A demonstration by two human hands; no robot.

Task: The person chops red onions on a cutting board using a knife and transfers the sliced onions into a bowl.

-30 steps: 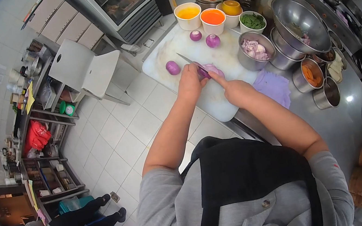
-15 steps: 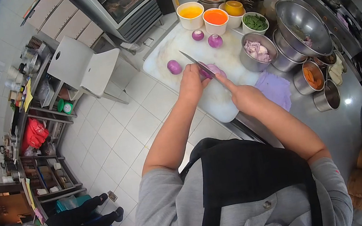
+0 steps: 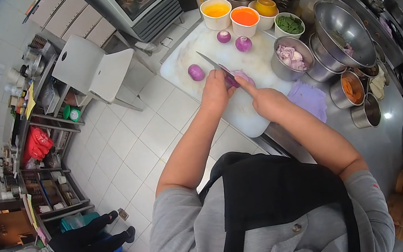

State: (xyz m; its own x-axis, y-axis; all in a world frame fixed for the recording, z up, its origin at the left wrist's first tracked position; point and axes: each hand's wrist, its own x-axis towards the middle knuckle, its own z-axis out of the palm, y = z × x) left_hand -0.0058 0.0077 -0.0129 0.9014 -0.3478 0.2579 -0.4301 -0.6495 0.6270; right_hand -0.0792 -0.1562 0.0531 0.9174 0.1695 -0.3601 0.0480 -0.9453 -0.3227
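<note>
My left hand [image 3: 215,91] is closed on a purple onion piece [image 3: 232,83], pressing it to the white cutting board [image 3: 179,66]. My right hand [image 3: 267,101] grips a knife [image 3: 210,61], index finger laid along it; the handle is hidden in the fist. The blade lies across the onion, close to my left fingers. Pale cut onion [image 3: 244,75] rests just beyond it. A whole peeled onion [image 3: 196,72] sits to the left on the board. Two more, one onion [image 3: 223,36] and another onion [image 3: 243,43], lie toward the far edge.
A steel pot of cut onion [image 3: 292,60] stands right of the board, beside a purple cloth [image 3: 307,101]. Tubs of yellow liquid [image 3: 216,10], orange liquid [image 3: 246,17] and green leaves [image 3: 289,24] line the far side. Steel bowls [image 3: 344,31] crowd the right. Another person [image 3: 81,248] is at lower left.
The view has shifted slightly, so the board and containers sit a little differently in frame. Both hands keep their hold on the onion and knife, with little visible movement.
</note>
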